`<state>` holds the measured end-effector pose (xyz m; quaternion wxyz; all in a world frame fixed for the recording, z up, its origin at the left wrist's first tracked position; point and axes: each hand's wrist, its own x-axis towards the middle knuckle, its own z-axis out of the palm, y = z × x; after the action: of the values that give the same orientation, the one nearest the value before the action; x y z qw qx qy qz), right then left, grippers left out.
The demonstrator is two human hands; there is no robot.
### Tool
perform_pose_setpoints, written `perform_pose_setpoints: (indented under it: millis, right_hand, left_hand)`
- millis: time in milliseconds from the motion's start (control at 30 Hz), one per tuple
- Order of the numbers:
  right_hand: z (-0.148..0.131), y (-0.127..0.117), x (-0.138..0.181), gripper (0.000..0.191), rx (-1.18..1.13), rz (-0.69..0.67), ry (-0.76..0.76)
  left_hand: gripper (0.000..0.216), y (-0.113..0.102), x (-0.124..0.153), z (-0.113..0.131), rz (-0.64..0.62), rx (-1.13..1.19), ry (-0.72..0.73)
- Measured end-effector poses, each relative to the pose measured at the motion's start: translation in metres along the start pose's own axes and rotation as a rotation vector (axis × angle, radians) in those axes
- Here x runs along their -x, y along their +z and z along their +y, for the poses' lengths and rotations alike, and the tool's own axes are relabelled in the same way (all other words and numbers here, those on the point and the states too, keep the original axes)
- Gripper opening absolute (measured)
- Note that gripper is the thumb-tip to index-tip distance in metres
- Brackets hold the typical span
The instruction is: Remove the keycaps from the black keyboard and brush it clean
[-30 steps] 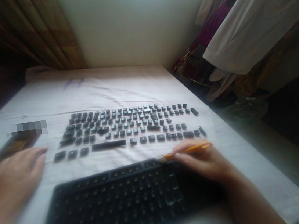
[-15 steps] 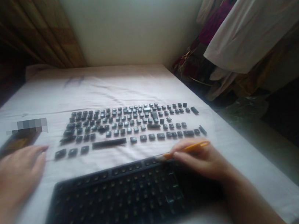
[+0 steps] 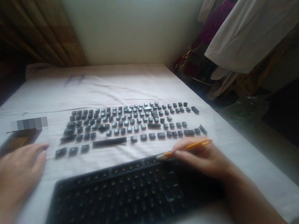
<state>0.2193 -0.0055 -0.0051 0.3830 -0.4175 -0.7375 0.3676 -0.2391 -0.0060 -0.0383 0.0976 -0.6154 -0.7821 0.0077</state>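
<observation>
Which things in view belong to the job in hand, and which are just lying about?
Part of the job:
orange brush, in the right hand
black keyboard base, brush tip at its far edge
loose keycaps, roughly in rows

Apparently just around:
hanging clothes
curtain
dark object by the left hand, use unclear

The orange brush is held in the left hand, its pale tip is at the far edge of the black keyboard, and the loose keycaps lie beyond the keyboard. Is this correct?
Not quite: the head view shows the orange brush in the right hand. Its pale tip is at the black keyboard's far edge, and the loose keycaps lie beyond it.
</observation>
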Motion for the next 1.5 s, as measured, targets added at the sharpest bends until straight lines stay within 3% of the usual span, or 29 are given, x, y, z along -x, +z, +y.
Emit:
perform_pose_setpoints:
  millis: [167,367,633,933,1200,1500]
  right_hand:
    - [0.000,0.003,0.000,0.009,-0.035,-0.014,-0.014]
    - [-0.002,0.002,0.001,0.009,-0.064,0.187,-0.037]
    - [-0.004,0.003,-0.002,0.013,0.020,0.004,-0.099]
    - [-0.005,0.009,-0.002,0.014,0.027,-0.039,-0.072]
    - [-0.007,0.007,-0.002,0.015,-0.041,0.031,-0.098]
    - [-0.005,0.012,-0.003,0.014,0.012,-0.038,-0.091]
  left_hand:
    - [0.086,-0.002,0.000,0.002,-0.009,-0.010,-0.005]
    - [0.086,-0.003,0.002,0.004,0.008,-0.023,0.004]
    - [0.083,-0.008,0.002,0.005,-0.035,-0.031,-0.012]
    - [0.080,-0.014,0.003,0.011,-0.039,-0.011,-0.025]
    - [0.080,-0.012,0.003,0.008,-0.045,0.011,-0.009]
    - [0.080,-0.012,0.004,0.008,-0.048,-0.020,-0.013]
